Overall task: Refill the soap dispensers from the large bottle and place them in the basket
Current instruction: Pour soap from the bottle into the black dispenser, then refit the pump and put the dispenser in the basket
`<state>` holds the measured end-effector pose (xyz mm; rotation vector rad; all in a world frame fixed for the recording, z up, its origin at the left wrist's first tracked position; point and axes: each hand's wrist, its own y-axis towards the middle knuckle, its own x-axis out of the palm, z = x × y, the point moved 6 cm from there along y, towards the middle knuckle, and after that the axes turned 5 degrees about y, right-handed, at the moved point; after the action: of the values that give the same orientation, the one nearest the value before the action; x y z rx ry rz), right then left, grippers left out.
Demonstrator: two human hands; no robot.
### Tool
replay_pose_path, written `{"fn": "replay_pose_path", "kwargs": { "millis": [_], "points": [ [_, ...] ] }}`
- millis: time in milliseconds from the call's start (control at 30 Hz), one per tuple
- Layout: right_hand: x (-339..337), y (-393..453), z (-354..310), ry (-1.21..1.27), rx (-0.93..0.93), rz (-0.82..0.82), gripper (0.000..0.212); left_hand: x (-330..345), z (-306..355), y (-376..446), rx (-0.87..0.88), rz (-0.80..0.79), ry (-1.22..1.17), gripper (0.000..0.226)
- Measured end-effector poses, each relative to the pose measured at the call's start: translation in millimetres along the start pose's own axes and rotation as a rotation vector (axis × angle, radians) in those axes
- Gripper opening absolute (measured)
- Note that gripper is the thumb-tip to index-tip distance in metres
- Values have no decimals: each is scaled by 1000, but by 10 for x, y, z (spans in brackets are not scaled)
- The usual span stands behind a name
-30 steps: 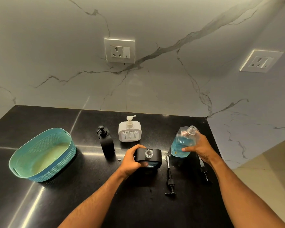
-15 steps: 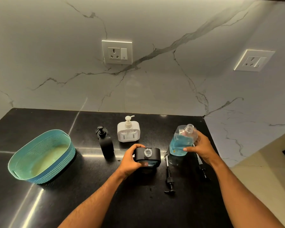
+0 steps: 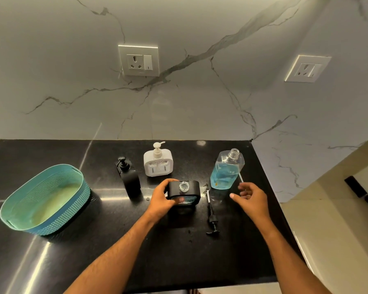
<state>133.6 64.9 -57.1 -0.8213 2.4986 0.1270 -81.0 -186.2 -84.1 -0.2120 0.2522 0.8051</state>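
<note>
Head view: the large bottle (image 3: 226,172) stands uncapped on the black worktop (image 3: 94,251) near its right back corner, clear plastic with blue liquid filling roughly its lower half. A squat black dispenser (image 3: 184,193) sits in front of centre, its round neck open and pump removed; a bluish window shows low on its front face. Its black pump (image 3: 211,215) lies flat on the worktop just to the right, tube pointing away from the camera. Behind stand a slim black pump bottle (image 3: 129,179) and a white dispenser (image 3: 157,163), both with pumps on. A teal woven basket (image 3: 44,200) rests well to the left, holding none of the dispensers.

Left hand (image 3: 162,198) grips the squat black dispenser by its left side, thumb across the front. Right hand (image 3: 250,198) hovers just beside the large bottle, fingers loosely spread and holding nothing, apart from the bottle.
</note>
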Motion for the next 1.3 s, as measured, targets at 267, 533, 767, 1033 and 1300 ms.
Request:
{"fn": "replay_pose_path", "kwargs": {
  "millis": [267,533,767,1033,1300],
  "points": [
    [557,-539,-83,-245,30,-17,34,-9,-40,-20,-12,-17,19,56],
    [830,-739,-114,-490,56,-107,36,-48,-42,-102,-6,-42,21,56],
    [671,-771,-325,-381,-21,58,36,-83,-109,-148,-28,-83,-5,57],
    [392,-920,-1392,-266,-347,168,29,-75,-150,-147,-9,-60,-18,59],
    [424,-1106,-1862,-409,-438,8,32,-92,-149,-139,34,-44,-15,60]
  ]
}}
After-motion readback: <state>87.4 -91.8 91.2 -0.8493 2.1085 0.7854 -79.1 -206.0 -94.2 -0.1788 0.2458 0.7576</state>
